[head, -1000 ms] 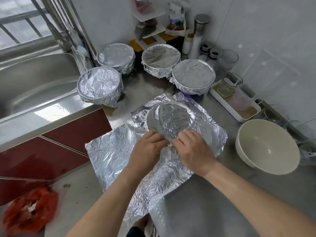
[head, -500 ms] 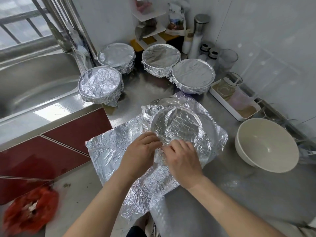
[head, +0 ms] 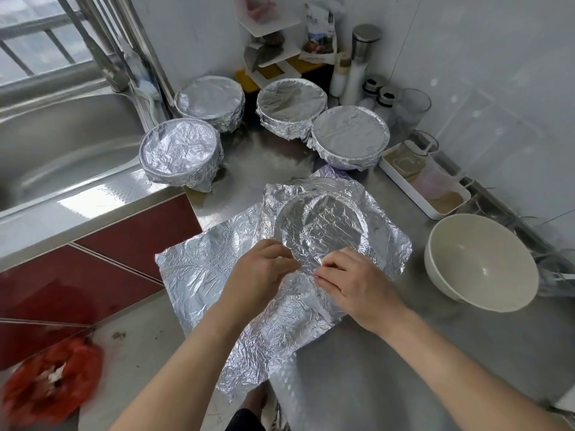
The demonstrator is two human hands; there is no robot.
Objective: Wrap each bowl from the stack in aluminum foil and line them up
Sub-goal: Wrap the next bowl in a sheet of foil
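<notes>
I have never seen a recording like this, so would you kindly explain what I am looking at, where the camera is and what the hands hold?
There is no machine here: a person works bare-handed, and the single picture comes from a wide-angle camera worn on their head, looking down. On the stainless steel counter lies a crumpled silver aluminium foil sheet, draped over a round bowl. The left hand and the right hand both pinch that foil at the bowl's near rim. Behind stand four foil-wrapped bowls; to the right sits an uncovered cream bowl, and a steel sink lies to the left.
</notes>
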